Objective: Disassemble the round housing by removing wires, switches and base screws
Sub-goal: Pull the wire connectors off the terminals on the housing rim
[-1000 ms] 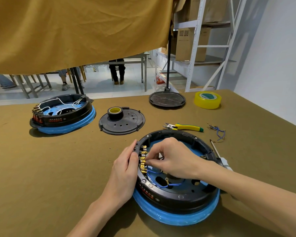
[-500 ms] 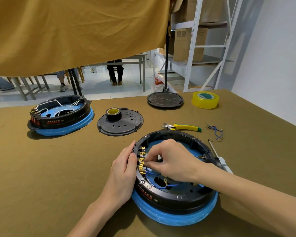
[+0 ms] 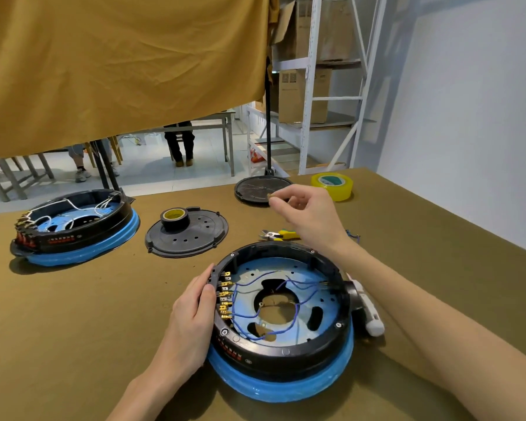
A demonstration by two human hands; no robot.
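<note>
**Left hand steadies the housing while the right hand lifts a small piece clear**

At the table's [image 3: 73, 344] 10 o'clock sits a second round housing [image 3: 73, 229], open side up, white wires looped inside. To its right lies a flat black cover plate [image 3: 192, 238] with a roll of black tape [image 3: 174, 218] on top.

The left hand [image 3: 192, 314] rests against the 9 o'clock side of the round housing [image 3: 286, 347], fingers straight and together, pressed on the black rim beside the row of brass terminals [image 3: 225, 294]. The housing lies flat near the table's front edge, opening upward, on its blue base ring. The terminals run in a line from about 10 to 8 o'clock along the inner wall. Thin blue wires [image 3: 286, 299] trail from them across the blue floor.

Above the housing's 12 o'clock, the right hand [image 3: 310, 217] is raised, thumb and forefinger pinched on a small brownish piece [image 3: 269, 196]; what it is cannot be told. Beneath it lie yellow-handled cutters [image 3: 278, 234]. A white-handled tool [image 3: 369, 311] lies against the housing's 3 o'clock side. Yellow tape [image 3: 333, 185] sits at the table's far edge.
</note>
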